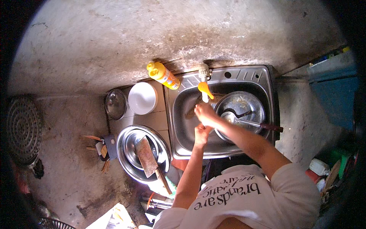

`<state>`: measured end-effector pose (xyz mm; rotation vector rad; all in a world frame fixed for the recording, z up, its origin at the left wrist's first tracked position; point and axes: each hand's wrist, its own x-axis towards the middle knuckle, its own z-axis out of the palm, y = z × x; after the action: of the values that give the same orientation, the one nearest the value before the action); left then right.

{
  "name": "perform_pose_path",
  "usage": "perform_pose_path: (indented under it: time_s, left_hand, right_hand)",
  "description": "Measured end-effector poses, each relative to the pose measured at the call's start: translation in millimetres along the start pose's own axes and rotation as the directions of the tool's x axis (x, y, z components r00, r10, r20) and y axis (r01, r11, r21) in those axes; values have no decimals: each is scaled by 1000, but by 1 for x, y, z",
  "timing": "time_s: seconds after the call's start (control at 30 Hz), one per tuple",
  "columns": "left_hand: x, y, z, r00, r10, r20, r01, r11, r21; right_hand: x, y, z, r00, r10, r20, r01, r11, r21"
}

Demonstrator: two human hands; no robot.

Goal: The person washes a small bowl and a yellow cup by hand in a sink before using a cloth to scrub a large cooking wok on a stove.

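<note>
My right hand (206, 114) is over the left part of the stainless steel sink (183, 120), fingers curled, just below the tap's spout. Against it, slightly nearer to me, is my left hand (202, 134), also curled. Whether something small is between them is hidden. The tap (204, 73) has an orange lever (205, 87). On the sink's right side sits a round metal basin (243, 100) with pale scraps in it. A metal utensil with a dark red-brown handle (270, 126) lies across the basin, its round head (228, 116) partly behind my right forearm.
A yellow bottle (164, 75) stands at the sink's back left corner. Left on the tiles are a white bowl (142, 98), a round metal dish (115, 104) and nested metal basins (121, 154), with a cleaver (146, 156) across them. A utensil holder (110, 147) is farther left.
</note>
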<state>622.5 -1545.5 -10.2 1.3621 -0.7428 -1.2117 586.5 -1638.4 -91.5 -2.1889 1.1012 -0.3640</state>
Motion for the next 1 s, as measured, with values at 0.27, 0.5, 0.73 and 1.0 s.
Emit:
perform_pose_path:
  time_s: [0.27,0.5,0.73,1.0]
  left_hand:
    - [-6,-10,-1,965,-259,-47,199,833,-516]
    - [19,-30,-19,992,82,-95,-5,782,623]
    - [19,-20,-12,917,143,372,-397,424,814]
    - [82,-2,19,955,-250,161,291,900,-326]
  right_hand:
    - [8,25,-63,788,230,571,-615,244,750]
    - [-60,-36,13,827,291,481,-149,-712,686]
    - [-28,14,-28,885,447,129,-333,416,846]
    - [-44,36,-90,889,435,-146,-421,900,118]
